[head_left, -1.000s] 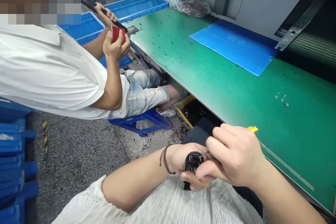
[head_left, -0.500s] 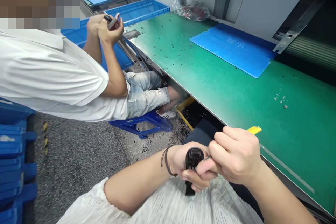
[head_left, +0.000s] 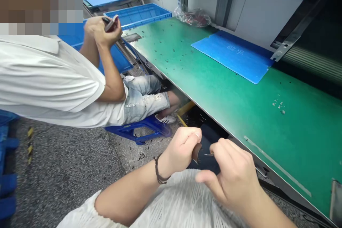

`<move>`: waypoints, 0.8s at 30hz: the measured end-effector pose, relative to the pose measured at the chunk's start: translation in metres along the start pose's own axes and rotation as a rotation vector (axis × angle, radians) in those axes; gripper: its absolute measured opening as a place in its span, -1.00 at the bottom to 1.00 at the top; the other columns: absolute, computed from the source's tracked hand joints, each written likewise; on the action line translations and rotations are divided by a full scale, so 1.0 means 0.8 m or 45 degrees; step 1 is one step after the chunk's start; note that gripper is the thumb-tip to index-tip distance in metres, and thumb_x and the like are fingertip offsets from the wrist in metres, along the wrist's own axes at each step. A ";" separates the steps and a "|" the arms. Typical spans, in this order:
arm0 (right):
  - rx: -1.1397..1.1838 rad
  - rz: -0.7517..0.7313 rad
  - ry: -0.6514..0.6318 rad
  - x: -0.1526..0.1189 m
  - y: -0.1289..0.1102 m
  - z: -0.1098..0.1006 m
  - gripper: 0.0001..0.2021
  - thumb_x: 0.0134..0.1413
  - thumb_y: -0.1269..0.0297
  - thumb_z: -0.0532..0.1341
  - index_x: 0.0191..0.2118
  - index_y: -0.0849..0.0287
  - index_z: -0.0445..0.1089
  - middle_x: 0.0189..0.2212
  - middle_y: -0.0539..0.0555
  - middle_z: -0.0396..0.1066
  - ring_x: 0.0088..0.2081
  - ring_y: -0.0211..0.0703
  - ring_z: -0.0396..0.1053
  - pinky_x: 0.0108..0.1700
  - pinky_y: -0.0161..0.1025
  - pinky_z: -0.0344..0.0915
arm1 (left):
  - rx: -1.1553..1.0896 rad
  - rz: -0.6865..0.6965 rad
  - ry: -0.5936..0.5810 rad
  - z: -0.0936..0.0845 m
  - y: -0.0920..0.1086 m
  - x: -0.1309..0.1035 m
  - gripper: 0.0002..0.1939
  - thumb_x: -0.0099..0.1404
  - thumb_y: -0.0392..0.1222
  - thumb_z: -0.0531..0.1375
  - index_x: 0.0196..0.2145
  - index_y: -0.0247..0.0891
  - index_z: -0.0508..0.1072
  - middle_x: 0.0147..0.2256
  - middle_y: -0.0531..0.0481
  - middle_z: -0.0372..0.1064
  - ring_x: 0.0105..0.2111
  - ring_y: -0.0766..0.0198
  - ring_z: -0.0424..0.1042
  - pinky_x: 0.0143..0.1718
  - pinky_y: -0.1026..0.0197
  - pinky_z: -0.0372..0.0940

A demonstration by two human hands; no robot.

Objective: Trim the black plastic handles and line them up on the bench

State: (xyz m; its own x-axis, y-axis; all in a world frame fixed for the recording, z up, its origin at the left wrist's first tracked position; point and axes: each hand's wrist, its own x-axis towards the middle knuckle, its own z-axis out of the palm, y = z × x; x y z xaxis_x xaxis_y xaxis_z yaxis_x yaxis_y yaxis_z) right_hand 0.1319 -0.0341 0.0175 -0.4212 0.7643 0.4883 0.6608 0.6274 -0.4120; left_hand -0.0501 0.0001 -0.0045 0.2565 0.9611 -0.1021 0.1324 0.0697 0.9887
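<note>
My left hand (head_left: 181, 149) is closed around a dark plastic part (head_left: 197, 152) whose curved, brownish end sticks out on the right side of the fist. The rest of that part is hidden by my fingers. Just to the right, my right hand (head_left: 231, 171) has its fingers curled round a craft knife, with the thumb held apart. Only the thin blade (head_left: 208, 154) shows, pointing left toward the part with a small gap between them. The knife's handle is hidden in the hand. Both hands are above my lap, in front of the bench edge.
A green bench (head_left: 213, 78) runs along the right, with a blue sheet (head_left: 235, 57) and small dark scraps on it. At left, a co-worker on a blue stool (head_left: 139, 128) holds a dark red and black piece (head_left: 110, 24). A yellow-rimmed bin (head_left: 184, 111) stands under the bench.
My left hand has turned over and moved up and left with the part. My right hand has drawn away, its thumb lifted off; the yellow knife handle no longer shows. The view has shifted slightly.
</note>
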 end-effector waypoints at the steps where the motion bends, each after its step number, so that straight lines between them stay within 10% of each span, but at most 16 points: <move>1: -0.025 0.012 0.007 0.002 -0.004 0.004 -0.37 0.46 -0.27 -0.12 -0.35 0.19 0.32 -0.48 0.02 0.21 -0.43 -0.19 0.10 -0.38 -0.19 -0.05 | 0.022 0.012 0.004 0.000 0.001 -0.001 -0.58 0.45 -0.09 0.00 -0.58 -0.21 0.14 -0.67 0.12 0.08 -0.60 0.36 0.05 -0.52 0.22 -0.04; 24: -0.502 -0.279 0.238 0.008 0.008 0.022 -0.46 0.49 -0.07 0.06 -0.53 0.11 0.17 -0.60 -0.03 0.05 -0.47 -0.17 -0.10 -0.38 -0.11 -0.22 | 0.156 -0.042 -0.186 0.000 -0.010 0.010 -0.66 0.37 -0.26 -0.05 -0.58 -0.20 0.08 -0.59 0.11 0.02 -0.52 0.32 0.03 -0.46 0.18 0.00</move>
State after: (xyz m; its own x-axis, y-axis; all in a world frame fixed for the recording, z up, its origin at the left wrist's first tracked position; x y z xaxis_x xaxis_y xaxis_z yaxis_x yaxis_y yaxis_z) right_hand 0.1222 -0.0228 0.0042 -0.4816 0.5582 0.6757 0.7694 0.6384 0.0210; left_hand -0.0491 0.0075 -0.0129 0.3850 0.9094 -0.1574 0.2562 0.0586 0.9649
